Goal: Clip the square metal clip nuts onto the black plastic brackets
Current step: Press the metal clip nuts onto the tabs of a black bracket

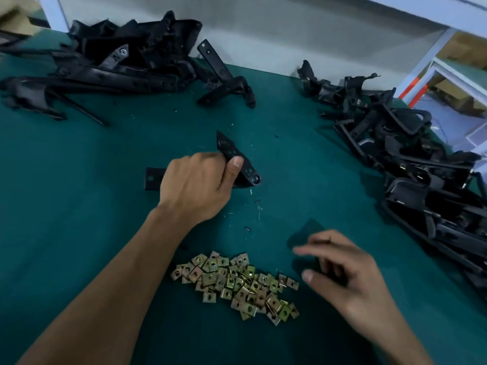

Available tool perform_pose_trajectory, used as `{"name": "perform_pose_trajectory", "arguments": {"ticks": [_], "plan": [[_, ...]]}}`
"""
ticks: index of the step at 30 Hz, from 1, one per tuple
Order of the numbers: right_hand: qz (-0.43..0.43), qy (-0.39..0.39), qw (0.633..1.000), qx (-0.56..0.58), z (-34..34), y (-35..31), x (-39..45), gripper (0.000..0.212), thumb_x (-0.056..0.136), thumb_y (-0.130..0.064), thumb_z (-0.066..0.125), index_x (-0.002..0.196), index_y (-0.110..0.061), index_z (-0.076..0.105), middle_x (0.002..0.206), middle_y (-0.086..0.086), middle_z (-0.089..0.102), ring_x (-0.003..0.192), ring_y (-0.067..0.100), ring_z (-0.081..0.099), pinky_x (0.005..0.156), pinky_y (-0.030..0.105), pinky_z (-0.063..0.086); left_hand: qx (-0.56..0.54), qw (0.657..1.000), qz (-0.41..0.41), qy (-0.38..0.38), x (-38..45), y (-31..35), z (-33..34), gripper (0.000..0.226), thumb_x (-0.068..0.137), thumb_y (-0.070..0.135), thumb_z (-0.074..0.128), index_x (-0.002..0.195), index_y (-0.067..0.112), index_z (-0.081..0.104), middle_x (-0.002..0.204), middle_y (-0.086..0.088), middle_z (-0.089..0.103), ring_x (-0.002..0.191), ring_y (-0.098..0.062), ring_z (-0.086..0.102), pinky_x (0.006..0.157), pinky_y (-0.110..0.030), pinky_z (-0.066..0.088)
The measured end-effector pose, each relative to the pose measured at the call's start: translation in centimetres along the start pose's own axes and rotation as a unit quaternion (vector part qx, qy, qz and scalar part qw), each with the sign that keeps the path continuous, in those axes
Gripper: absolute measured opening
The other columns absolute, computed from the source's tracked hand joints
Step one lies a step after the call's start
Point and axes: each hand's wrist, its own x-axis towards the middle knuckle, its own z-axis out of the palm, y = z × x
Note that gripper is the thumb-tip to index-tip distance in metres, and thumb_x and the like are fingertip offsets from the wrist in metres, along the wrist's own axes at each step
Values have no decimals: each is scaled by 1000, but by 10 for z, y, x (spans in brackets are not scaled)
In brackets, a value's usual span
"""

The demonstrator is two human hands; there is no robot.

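My left hand grips a black plastic bracket at the middle of the green table, thumb on top. One end of the bracket sticks out left of the hand, the other points up and right. A heap of several square brass-coloured clip nuts lies near the front edge. My right hand hovers blurred just right of the heap, fingers loosely spread toward it, holding nothing that I can see.
A big pile of black brackets fills the back left of the green table. A second pile of black parts runs along the right side. Small plastic shavings lie scattered at the centre.
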Motion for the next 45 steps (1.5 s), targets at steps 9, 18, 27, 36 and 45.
{"name": "perform_pose_trajectory", "arguments": {"ticks": [9, 18, 27, 36, 45], "plan": [[0, 3, 998, -58, 13, -2, -16, 18, 87, -12, 77, 90, -29, 73, 99, -6, 64, 76, 18, 59, 66, 26, 46, -2, 1000, 30, 7, -1, 1, -3, 56, 102, 54, 16, 58, 21, 27, 52, 7, 25, 41, -22, 22, 48, -26, 11], [65, 92, 959, 262, 14, 4, 35, 17, 88, 15, 64, 88, -2, 69, 80, 16, 74, 68, 20, 68, 63, 22, 53, 16, 999, 31, -16, 3, 0, 5, 51, 102, 49, 21, 62, 19, 31, 57, 1, 40, 44, -26, 34, 48, -29, 22], [82, 118, 908, 394, 43, -4, 144, 19, 77, 13, 56, 75, -5, 62, 64, 13, 60, 53, 20, 51, 48, 26, 37, 20, 1000, -9, -21, 5, -3, 6, 48, 102, 49, 18, 63, 22, 27, 58, 2, 39, 47, -24, 35, 47, -29, 16], [72, 67, 869, 484, 52, 3, 175, 16, 87, 7, 62, 91, -5, 71, 72, 10, 67, 61, 17, 59, 56, 22, 46, 7, 999, -19, -28, 7, -7, 5, 46, 101, 47, 24, 61, 24, 21, 56, 8, 31, 48, -26, 33, 48, -31, 18], [47, 25, 868, 494, 56, 0, 173, 13, 92, 7, 61, 97, -3, 68, 86, 15, 75, 84, 23, 72, 81, 32, 58, 17, 1000, -12, -5, 7, -4, 4, 44, 100, 45, 31, 62, 23, 24, 59, 6, 33, 51, -29, 33, 49, -31, 21]]}}
